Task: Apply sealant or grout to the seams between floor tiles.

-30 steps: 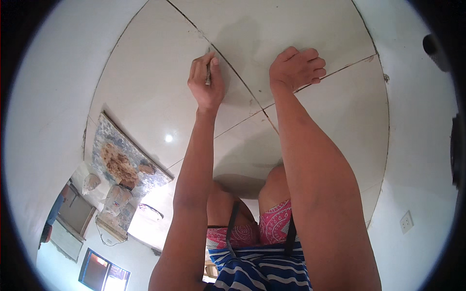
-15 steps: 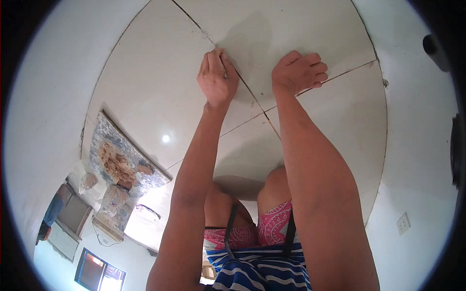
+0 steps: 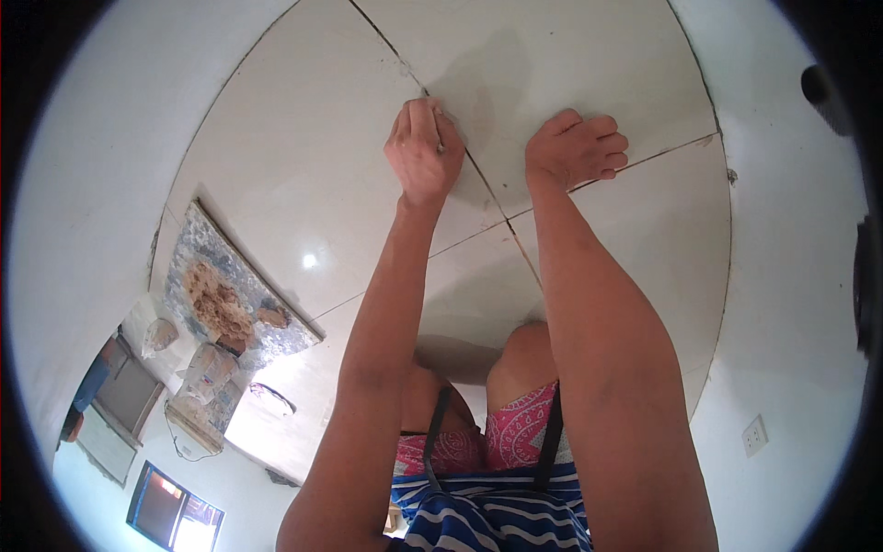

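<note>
My left hand (image 3: 424, 152) is closed around a small, thin greyish tool (image 3: 441, 145), mostly hidden by the fingers. A dark tip pokes out beyond the fingers, right at the dark joint (image 3: 485, 177) between two tiles. On the pale floor tile to the right rests my right hand (image 3: 578, 147), its fingers curled in and nothing seen in them. That hand lies beside a second joint (image 3: 676, 149), which runs toward the right wall. Both forearms reach forward over my bent knees.
At the left lies a stained board (image 3: 267, 322) bearing a heap of brown crumbly material (image 3: 217, 299). Plastic bags (image 3: 207, 373) are next to it, and a purple-and-black object (image 3: 272, 397) lies nearby. White walls stand on both sides; the right one has an outlet (image 3: 754, 435).
The left hand, still closed on the thin tool, has shifted slightly along the joint toward me. My right hand stays curled on the tile. The whole view has moved a little.
</note>
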{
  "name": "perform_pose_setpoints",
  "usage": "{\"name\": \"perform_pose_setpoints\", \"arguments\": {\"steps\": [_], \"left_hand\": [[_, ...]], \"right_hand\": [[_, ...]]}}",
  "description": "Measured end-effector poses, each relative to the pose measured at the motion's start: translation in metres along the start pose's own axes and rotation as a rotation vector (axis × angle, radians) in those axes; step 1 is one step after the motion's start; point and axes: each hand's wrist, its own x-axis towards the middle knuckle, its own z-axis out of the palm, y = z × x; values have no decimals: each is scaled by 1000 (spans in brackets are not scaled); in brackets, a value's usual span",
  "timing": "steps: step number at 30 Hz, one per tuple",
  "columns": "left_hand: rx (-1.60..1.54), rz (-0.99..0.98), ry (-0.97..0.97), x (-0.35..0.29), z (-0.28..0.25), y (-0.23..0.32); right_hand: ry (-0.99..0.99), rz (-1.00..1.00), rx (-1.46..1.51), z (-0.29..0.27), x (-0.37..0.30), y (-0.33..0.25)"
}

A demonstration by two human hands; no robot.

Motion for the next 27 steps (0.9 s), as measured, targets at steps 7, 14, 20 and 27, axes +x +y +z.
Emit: {"name": "perform_pose_setpoints", "arguments": {"steps": [7, 14, 20, 27], "left_hand": [[-689, -543, 69, 48, -5, -14], [-713, -562, -123, 74, -32, -43], [-365, -363, -152, 88, -17, -49], [-128, -115, -47, 89, -4, -68]], "right_hand": [[-40, 8, -9, -2, 3, 1], [-85, 10, -3, -5, 2, 0], [-19, 3, -12, 0, 5, 1], [40, -505, 365, 1, -5, 10]]}}
